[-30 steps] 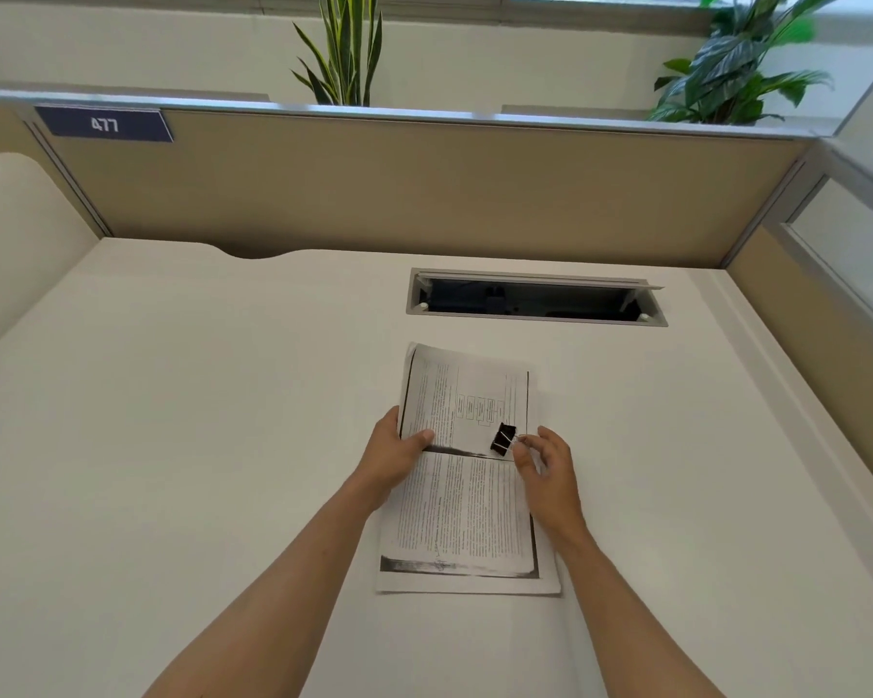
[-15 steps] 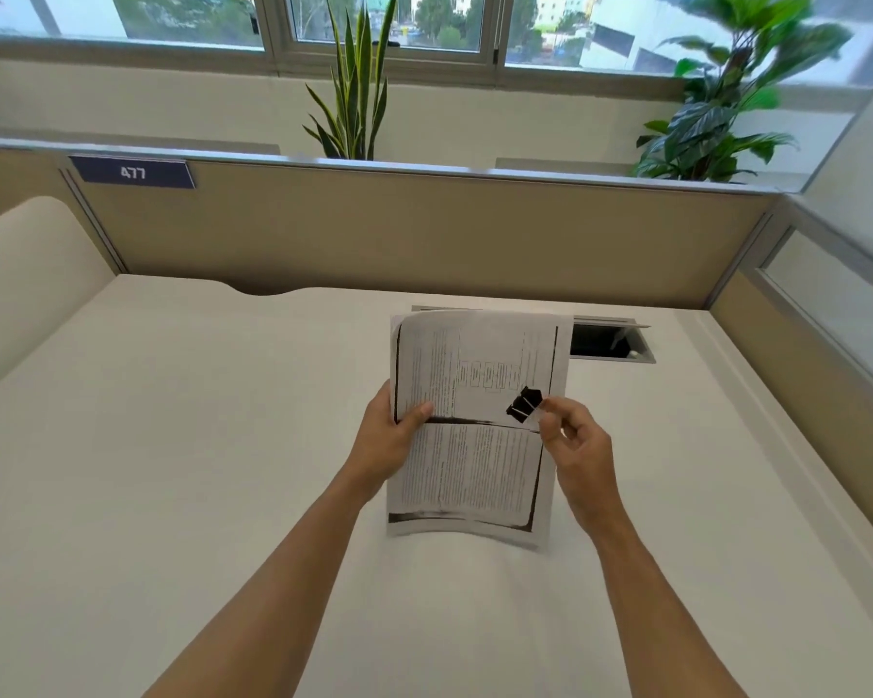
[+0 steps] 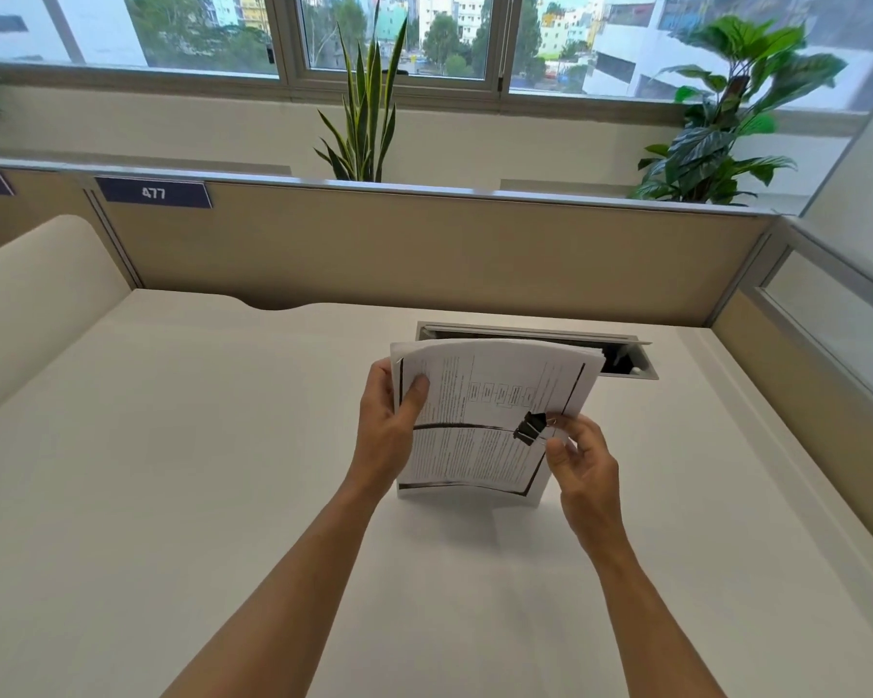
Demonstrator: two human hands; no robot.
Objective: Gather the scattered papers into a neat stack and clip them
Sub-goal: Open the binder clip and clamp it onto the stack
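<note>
A: Holding the papers (image 3: 480,420) up off the desk (image 3: 172,471), is that where we are?

B: Yes. The left hand (image 3: 386,430) grips the stack at its left edge, thumb curled over the printed top sheet and the other fingers behind it. The stack hangs above the middle of the desk, nearer the far edge, its top covering part of the cable hatch (image 3: 626,357) set into the desk.

A: And the clip?

B: The black binder clip (image 3: 530,428) sits at the stack's right edge, about halfway down. The right hand (image 3: 583,463) pinches its wire handles between thumb and fingertips. I cannot tell whether the clip's mouth already bites the sheets or only lies against them.

A: So the gathering is done?

B: It looks so; no loose sheet shows on the desk. The sheets are not quite square, though: one corner peeks out at the top left, and the lower edges are stepped. I judge this to be the clipping step, close to the end.

A: What does the next move call for?

B: Likely squaring the edges, then squeezing the handles, pushing the clip fully over the edge, and letting go while the left hand keeps the sheets from fanning
</note>
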